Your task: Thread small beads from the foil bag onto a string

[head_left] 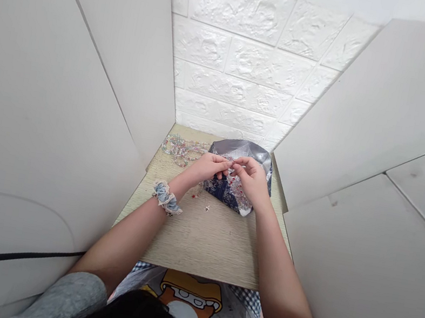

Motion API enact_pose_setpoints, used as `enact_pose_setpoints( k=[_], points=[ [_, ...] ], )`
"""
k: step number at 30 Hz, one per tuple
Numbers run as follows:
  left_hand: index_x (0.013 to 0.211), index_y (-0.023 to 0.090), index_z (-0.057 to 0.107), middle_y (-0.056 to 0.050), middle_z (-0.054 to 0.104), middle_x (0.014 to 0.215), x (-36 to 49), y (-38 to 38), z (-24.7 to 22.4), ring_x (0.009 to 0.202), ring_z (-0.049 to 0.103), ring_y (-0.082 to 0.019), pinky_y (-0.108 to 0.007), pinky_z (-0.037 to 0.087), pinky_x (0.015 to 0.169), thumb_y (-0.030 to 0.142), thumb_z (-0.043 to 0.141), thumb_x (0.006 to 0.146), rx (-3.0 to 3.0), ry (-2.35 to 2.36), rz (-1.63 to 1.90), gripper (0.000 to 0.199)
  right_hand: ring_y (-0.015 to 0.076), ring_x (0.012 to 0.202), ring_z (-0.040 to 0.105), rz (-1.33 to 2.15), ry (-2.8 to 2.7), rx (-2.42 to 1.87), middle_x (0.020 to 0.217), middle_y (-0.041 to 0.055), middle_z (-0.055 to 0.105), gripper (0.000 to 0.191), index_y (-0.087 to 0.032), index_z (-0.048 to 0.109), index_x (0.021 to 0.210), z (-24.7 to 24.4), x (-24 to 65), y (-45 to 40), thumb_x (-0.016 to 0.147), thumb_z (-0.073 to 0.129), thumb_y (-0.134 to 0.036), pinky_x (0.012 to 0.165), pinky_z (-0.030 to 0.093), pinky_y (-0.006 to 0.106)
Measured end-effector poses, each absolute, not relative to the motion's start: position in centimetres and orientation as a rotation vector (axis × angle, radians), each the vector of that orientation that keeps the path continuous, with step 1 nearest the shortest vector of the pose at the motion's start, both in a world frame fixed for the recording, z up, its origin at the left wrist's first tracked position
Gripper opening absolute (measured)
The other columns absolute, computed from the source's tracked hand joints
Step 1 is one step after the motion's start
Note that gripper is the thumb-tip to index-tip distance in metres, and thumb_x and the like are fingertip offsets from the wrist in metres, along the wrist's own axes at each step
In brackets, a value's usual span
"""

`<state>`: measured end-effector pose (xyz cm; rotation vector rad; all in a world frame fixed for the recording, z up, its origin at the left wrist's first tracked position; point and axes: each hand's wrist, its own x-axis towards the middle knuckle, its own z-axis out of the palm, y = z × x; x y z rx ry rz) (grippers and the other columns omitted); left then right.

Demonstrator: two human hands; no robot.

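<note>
Both hands meet above an open silver and dark blue bag (226, 193) with small clear and red beads (237, 186) in it. My left hand (211, 167) is closed in a pinch, its fingertips touching those of the other hand. My right hand (249, 177) pinches too, from the opposite side. What sits between the fingertips is too small to make out. Strings of pastel beads (183, 148) lie left of the bag, beyond my left wrist. A small shiny piece (207, 208) rests on the table in front of the bag.
A narrow wooden table (205, 248) holds everything. Pale panels (125, 45) close it in on the left, and more panels (363, 142) on the right. A white brick-patterned wall (246, 61) stands behind. A black cable (10, 256) runs along the lower left.
</note>
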<state>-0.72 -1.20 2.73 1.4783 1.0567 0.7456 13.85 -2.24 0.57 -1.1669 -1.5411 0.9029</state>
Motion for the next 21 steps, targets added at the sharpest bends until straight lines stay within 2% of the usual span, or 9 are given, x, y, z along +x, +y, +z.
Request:
enact_pose_setpoints(
  k=[7, 15, 21],
  points=[
    [0.063, 0.012, 0.056, 0.003, 0.044, 0.046, -0.8, -1.1, 2.5, 0.04, 0.034, -0.003, -0.017, 0.025, 0.041, 0.038, 0.049, 0.071, 1.517, 1.023, 0.743, 0.029, 0.0105, 0.062, 0.053, 0.998, -1.505, -1.133, 0.071, -0.0009, 0.055, 0.014, -0.018, 0.051, 0.077, 0.4, 14.0, -2.0, 0.069, 0.054, -0.029, 0.057, 0.041, 0.024],
    [0.065, 0.011, 0.058, 0.0, 0.053, 0.061, -1.2, -0.3, 1.7, 0.046, 0.04, -0.003, -0.018, 0.031, 0.046, 0.036, 0.049, 0.071, 1.632, 0.981, 0.723, 0.027, 0.0131, 0.063, 0.057, 1.063, -1.534, -1.163, 0.066, -0.0006, 0.059, 0.014, -0.019, 0.053, 0.078, 0.3, 14.0, -2.1, 0.07, 0.054, -0.03, 0.06, 0.043, 0.028],
    [0.066, 0.01, 0.059, -0.001, 0.055, 0.063, -1.3, -0.2, 1.6, 0.047, 0.039, -0.004, -0.018, 0.03, 0.045, 0.037, 0.048, 0.071, 1.639, 0.962, 0.699, 0.03, 0.0127, 0.063, 0.056, 1.065, -1.549, -1.144, 0.067, 0.0007, 0.062, 0.014, -0.017, 0.057, 0.076, 0.5, 14.1, -2.3, 0.068, 0.056, -0.029, 0.06, 0.042, 0.027]
  ],
)
